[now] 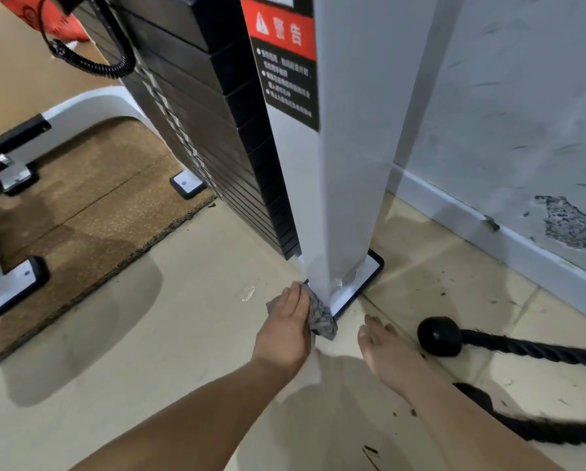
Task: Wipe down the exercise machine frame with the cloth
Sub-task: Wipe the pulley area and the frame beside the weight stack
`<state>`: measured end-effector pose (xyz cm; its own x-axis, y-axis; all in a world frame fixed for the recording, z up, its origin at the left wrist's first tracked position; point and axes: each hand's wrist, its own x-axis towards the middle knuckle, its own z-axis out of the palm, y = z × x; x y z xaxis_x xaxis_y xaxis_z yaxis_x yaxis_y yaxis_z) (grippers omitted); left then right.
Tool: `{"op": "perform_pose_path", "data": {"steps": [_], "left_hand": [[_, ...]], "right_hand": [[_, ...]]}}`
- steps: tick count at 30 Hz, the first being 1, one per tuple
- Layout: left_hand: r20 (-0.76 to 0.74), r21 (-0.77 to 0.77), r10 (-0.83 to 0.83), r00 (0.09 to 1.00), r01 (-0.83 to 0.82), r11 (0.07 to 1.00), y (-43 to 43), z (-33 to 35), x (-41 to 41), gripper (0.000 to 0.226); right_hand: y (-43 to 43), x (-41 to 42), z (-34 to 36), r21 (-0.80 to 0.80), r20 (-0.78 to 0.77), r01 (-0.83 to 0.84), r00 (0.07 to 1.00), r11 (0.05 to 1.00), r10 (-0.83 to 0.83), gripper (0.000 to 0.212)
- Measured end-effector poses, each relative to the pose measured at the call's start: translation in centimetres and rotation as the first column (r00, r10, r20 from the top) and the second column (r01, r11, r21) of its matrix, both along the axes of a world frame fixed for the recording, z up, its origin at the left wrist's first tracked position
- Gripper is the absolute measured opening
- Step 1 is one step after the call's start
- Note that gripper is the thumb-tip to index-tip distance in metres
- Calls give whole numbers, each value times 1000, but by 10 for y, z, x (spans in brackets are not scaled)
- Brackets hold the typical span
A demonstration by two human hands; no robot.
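A white upright frame post [349, 171] of the exercise machine stands on a black-edged foot plate [362, 283] on the tiled floor. My left hand [286, 328] presses a grey patterned cloth [322, 316] with straight fingers against the bottom left corner of the post. My right hand [381, 348] hovers low over the floor just right of the cloth, fingers relaxed and holding nothing. A black weight stack [216, 107] sits behind the post.
A red and black warning label [286, 59] is on the post. A black battle rope [508, 345] with a round end cap lies on the floor at the right. The grey wall [522, 113] is close behind. A brown rubber mat [81, 212] and other white frame feet lie left.
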<state>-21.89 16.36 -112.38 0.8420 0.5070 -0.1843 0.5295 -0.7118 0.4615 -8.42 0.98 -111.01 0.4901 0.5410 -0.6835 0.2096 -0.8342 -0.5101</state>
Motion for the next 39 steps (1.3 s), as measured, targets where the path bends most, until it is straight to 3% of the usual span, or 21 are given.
{"op": "perform_pose_path", "data": {"steps": [2, 5, 7, 11, 13, 16, 17, 19, 21, 22, 24, 25, 26, 30, 32, 35, 37, 39], "left_hand": [[3, -60, 36, 999, -36, 998, -12, -3, 3, 74], [-4, -45, -147, 989, 147, 988, -22, -5, -7, 65], [-26, -44, -121, 992, 120, 992, -5, -11, -15, 67], [30, -91, 183, 983, -180, 980, -3, -6, 8, 84], [28, -92, 137, 990, -134, 987, -16, -3, 10, 79], [42, -119, -89, 995, 94, 989, -27, -3, -12, 69], [39, -142, -119, 992, 124, 982, -28, 3, -17, 63], [109, -213, -5, 994, 29, 977, -26, 14, -15, 47], [201, -307, 172, 964, -105, 946, -27, 29, -5, 37], [218, -373, 219, 951, -126, 919, -30, 34, 0, 34], [213, -500, 247, 945, -112, 859, -41, 44, 9, 30], [206, -533, 240, 949, -97, 841, -47, 51, 14, 29], [205, -547, 232, 951, -86, 833, -51, 55, 19, 29], [206, -568, 153, 967, -9, 823, -53, 61, 40, 30], [213, -512, 99, 972, 24, 859, -55, 60, 47, 39], [270, -403, -24, 962, 136, 905, -56, 66, 52, 41], [282, -355, -121, 952, 221, 908, -56, 67, 55, 42], [222, -302, -162, 961, 226, 926, -53, 65, 57, 44]], "right_hand": [[-1, -3, 5, -22, 76, -67, 995, 997, 69, 54], [-1, -9, 15, -88, 179, -180, 965, 980, 194, 51], [-3, -10, 17, -80, 177, -211, 959, 974, 222, 49], [-8, -6, 9, -13, 115, -108, 987, 994, 109, 47], [-7, -6, 4, -33, 88, -79, 993, 996, 82, 50], [-1, -9, 1, -64, 81, -115, 989, 991, 120, 66], [2, -10, 5, -55, 71, -83, 994, 995, 87, 62], [7, -11, 15, 30, 35, 94, 995, 995, -95, 44], [10, -12, 32, 148, -100, 400, 916, 904, -389, 37], [12, -12, 41, 166, -276, 548, 824, 820, -495, 38], [13, -11, 61, 72, -653, 725, 553, 685, -517, 41], [12, -10, 67, 25, -730, 750, 465, 661, -500, 42], [11, -8, 70, -1, -740, 758, 439, 653, -510, 41], [1, 17, 78, 73, -481, 846, 494, 529, -724, 24], [-4, 34, 86, 158, -339, 852, 521, 498, -783, 20], [-2, 47, 96, 244, -265, 860, 503, 448, -823, 19], [3, 54, 93, 282, -211, 850, 508, 445, -835, 22], [9, 61, 86, 330, -131, 799, 567, 503, -813, 25]]}}
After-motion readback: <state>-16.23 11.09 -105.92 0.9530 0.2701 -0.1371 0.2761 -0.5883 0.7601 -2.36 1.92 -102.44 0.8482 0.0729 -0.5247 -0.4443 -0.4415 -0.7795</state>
